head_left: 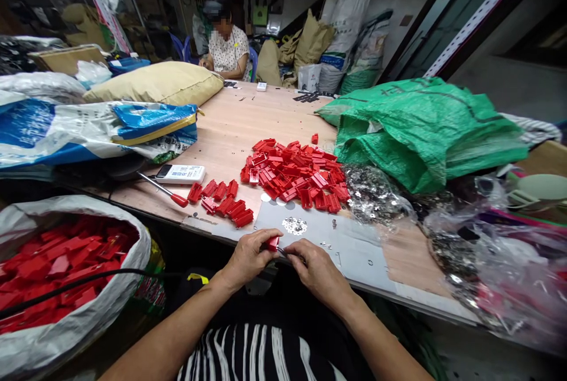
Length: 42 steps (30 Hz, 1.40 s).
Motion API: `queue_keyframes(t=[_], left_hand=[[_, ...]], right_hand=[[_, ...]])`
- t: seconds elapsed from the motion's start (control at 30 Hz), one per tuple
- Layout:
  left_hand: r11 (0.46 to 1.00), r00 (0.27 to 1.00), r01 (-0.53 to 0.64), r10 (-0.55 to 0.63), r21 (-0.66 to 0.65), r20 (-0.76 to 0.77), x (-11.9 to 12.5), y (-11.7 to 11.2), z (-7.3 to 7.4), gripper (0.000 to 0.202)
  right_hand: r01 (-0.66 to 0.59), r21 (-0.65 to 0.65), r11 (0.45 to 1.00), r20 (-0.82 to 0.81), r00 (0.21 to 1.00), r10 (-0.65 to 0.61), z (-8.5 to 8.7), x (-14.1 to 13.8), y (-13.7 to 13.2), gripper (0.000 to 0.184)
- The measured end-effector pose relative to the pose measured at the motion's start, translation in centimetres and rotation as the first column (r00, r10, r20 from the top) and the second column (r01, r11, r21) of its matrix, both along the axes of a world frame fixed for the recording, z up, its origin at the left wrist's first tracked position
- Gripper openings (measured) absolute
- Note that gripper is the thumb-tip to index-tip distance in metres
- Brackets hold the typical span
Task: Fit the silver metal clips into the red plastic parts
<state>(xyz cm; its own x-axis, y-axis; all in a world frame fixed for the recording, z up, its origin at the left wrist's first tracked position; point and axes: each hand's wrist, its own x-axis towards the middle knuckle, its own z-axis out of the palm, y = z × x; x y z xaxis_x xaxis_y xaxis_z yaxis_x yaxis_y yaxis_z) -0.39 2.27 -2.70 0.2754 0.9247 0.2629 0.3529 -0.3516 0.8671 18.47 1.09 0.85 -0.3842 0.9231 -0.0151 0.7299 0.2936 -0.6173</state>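
A red piece (273, 243) is clamped in the grip of the left hand (248, 256) at the near edge of the bench (270, 115), while a thin dark item (282, 250), too small to identify, is pinched in the grip of the right hand (316, 269) just beside it. A single piece appears to be worked on, and for the next move steady holding on the left and fine guiding on the right seem to be needed.

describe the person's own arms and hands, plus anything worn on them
The left hand and right hand are ungloved, and no watch or bracelet shows at either wrist. The left forearm and right forearm are uncovered, with no sleeve in view. Between them shows a black garment with bold white stripes.
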Motion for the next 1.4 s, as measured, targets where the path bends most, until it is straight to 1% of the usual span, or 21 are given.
queue_keyframes(t=[0.2, 0.33, 0.4, 0.43, 0.5, 0.57, 0.67, 0.77, 0.87, 0.93, 0.97, 1.03, 1.13, 1.2, 1.27, 1.33, 1.4], left_hand=[[1.0, 1.0, -0.018, 0.019, 0.022, -0.01, 0.3, 0.1, -0.2, 0.043], [0.999, 0.999, -0.045, 0.045, 0.026, -0.005, 0.5, -0.1, -0.4, 0.041], [0.998, 0.998, -0.057, 0.057, 0.004, 0.003, 0.5, 0.0, -0.4, 0.039], [0.998, 0.998, -0.058, 0.059, -0.011, 0.008, 0.4, 0.0, -0.4, 0.039], [0.998, 0.998, -0.052, 0.053, -0.042, 0.024, 0.3, 0.1, -0.4, 0.038], [0.997, 0.997, -0.041, 0.045, -0.07, 0.055, 0.1, 0.1, -0.4, 0.036], [0.996, 0.995, -0.027, 0.036, -0.091, 0.095, 0.0, -0.1, -0.4, 0.033], [0.997, 0.993, -0.042, 0.049, -0.066, 0.109, 0.0, -0.2, -0.3, 0.032], [0.991, 0.983, -0.133, 0.13, 0.013, 0.126, -0.4, 0.0, 0.3, 0.034], [0.967, 0.968, -0.231, 0.217, 0.107, 0.126, -1.1, 0.6, 1.0, 0.036], [0.945, 0.957, -0.282, 0.265, 0.166, 0.116, -1.6, 1.1, 1.3, 0.038], [0.885, 0.929, -0.368, 0.364, 0.284, 0.066, -2.9, 2.2, 2.0, 0.039], [0.802, 0.863, -0.444, 0.503, 0.4, -0.051, -5.0, 4.0, 2.3, 0.041], [0.757, 0.801, -0.48, 0.584, 0.444, -0.13, -6.4, 5.1, 2.0, 0.041], [0.735, 0.746, -0.495, 0.633, 0.463, -0.208, -7.3, 6.0, 1.2, 0.04], [0.738, 0.721, -0.49, 0.642, 0.463, -0.261, -7.7, 6.4, 0.3, 0.04], [0.756, 0.718, -0.476, 0.629, 0.45, -0.297, -7.6, 6.5, -0.5, 0.041]], right_hand=[[0.036, 0.022, 0.999, 0.147, 0.988, -0.039, 0.5, -1.5, -0.6, 0.019], [0.073, 0.088, 0.993, 0.256, 0.962, -0.094, -0.2, -3.1, -1.5, 0.024], [0.087, 0.11, 0.99, 0.267, 0.957, -0.114, -0.6, -3.3, -1.7, 0.026], [0.088, 0.116, 0.989, 0.246, 0.963, -0.114, -0.8, -3.2, -1.7, 0.025], [0.076, 0.115, 0.99, 0.151, 0.984, -0.093, -1.0, -2.7, -1.5, 0.023], [0.056, 0.079, 0.995, 0.033, 0.998, -0.059, -1.0, -1.8, -1.0, 0.02], [0.046, 0.001, 0.999, -0.107, 0.993, -0.046, -1.0, -0.4, -0.4, 0.02], [0.063, -0.026, 0.998, -0.195, 0.979, -0.067, -1.2, 0.7, -0.1, 0.023], [0.108, -0.04, 0.993, -0.226, 0.967, -0.114, -1.5, 1.6, -0.2, 0.028], [0.123, -0.056, 0.991, -0.227, 0.965, -0.132, -1.6, 1.9, -0.3, 0.03], [0.122, -0.062, 0.991, -0.226, 0.965, -0.133, -1.6, 2.0, -0.3, 0.031], [0.115, -0.061, 0.992, -0.225, 0.966, -0.126, -1.7, 2.0, -0.2, 0.031], [0.112, -0.065, 0.992, -0.229, 0.966, -0.124, -1.8, 1.7, -0.1, 0.031], [0.129, -0.083, 0.988, -0.243, 0.959, -0.146, -1.8, 1.5, -0.1, 0.031], [0.148, -0.108, 0.983, -0.269, 0.948, -0.172, -1.8, 1.4, -0.2, 0.031], [0.157, -0.139, 0.978, -0.298, 0.935, -0.192, -1.7, 1.3, -0.2, 0.03], [0.149, -0.173, 0.974, -0.323, 0.925, -0.199, -1.4, 1.2, -0.2, 0.028]])
